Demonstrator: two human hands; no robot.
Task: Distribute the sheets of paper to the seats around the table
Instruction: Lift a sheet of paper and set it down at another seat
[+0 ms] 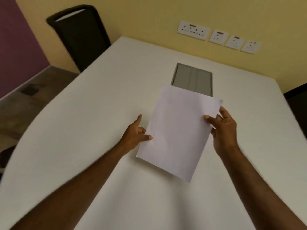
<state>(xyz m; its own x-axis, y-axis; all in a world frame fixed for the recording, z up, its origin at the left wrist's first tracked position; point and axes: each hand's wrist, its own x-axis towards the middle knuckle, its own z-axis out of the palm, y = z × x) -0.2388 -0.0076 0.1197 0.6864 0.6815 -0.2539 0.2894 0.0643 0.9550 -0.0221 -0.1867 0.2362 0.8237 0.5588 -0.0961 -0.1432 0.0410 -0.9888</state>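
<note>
A white stack of paper sheets (177, 130) is held tilted just above the middle of the white table (79, 130). My left hand (134, 135) pinches its left edge, thumb on top. My right hand (222, 130) grips the upper right edge, thumb over the top sheet and fingers behind it. How many sheets are in the stack cannot be told. A black chair (79, 35) stands at the table's far left corner.
A grey metal cable hatch (192, 77) is set into the tabletop just beyond the paper. The yellow wall behind carries several white sockets (217, 36). Part of a dark chair (297, 110) shows at the right edge, another dark seat (6, 156) at the left edge.
</note>
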